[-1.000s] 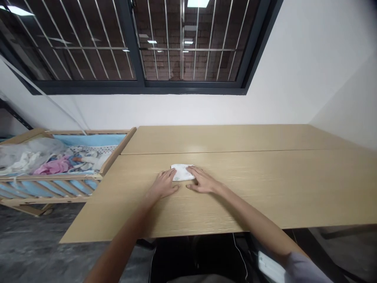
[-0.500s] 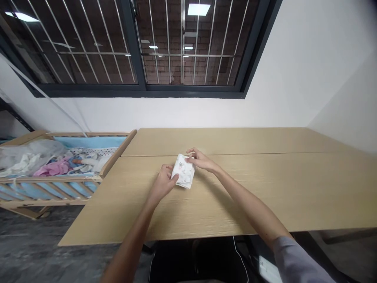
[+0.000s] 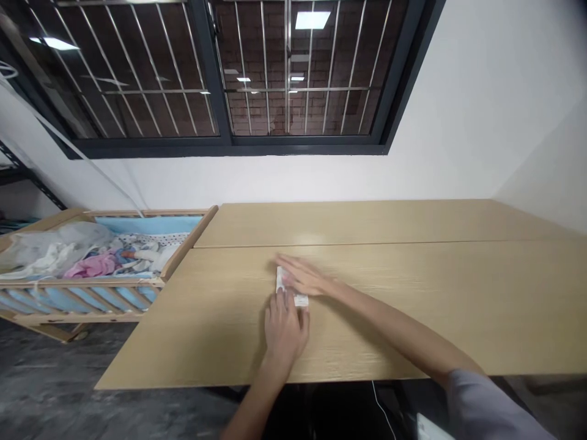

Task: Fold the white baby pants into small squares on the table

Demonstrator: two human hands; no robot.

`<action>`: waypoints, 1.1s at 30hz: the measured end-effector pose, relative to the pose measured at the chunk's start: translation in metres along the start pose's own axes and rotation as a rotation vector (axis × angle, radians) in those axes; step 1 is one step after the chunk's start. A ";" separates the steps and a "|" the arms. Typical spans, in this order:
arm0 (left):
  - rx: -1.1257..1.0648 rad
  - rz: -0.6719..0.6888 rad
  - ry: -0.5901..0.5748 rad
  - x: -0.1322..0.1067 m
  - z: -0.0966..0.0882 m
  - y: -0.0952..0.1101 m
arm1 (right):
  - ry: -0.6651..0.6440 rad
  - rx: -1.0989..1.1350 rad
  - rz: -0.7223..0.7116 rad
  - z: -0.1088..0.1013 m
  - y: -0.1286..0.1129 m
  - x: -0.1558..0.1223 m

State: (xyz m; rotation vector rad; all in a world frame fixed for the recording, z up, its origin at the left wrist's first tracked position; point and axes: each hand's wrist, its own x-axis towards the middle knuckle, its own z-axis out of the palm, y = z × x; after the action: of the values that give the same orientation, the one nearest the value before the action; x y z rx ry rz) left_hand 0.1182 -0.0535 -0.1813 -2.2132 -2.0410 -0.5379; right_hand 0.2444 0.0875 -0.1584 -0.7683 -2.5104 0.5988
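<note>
Both hands lie flat and open, left hand point(image 3: 285, 330) at the near edge and right hand point(image 3: 303, 278) on top, pressing the small folded white cloth point(image 3: 288, 288) (mostly hidden) against the wooden table point(image 3: 435, 293) to hold it folded.

Bright, even ceiling light; panels glare in the window point(image 3: 293, 67); edges bow outward; hands slightly blurred.

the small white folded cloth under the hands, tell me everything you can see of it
The small white folded cloth looks like soft fabric folded into a compact bundle, lying flat on the light wooden table near its middle seam. Most of it is hidden: the right hand lies flat across its top and the left hand touches its near edge. Any print is too small to tell.
</note>
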 end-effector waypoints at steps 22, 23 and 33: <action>-0.070 0.037 -0.198 -0.014 0.014 -0.001 | -0.054 0.139 0.113 0.008 0.062 -0.004; -0.108 0.054 -0.201 -0.011 0.010 -0.006 | 0.015 0.157 0.164 0.007 0.064 -0.007; 0.060 -0.293 -0.247 0.050 -0.012 -0.024 | 0.260 0.214 0.298 0.015 0.058 -0.010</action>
State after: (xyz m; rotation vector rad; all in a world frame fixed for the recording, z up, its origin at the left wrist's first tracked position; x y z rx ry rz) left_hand 0.0949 -0.0069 -0.1592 -2.0469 -2.4898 -0.2259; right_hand 0.2680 0.1212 -0.2037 -1.0707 -2.0731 0.7964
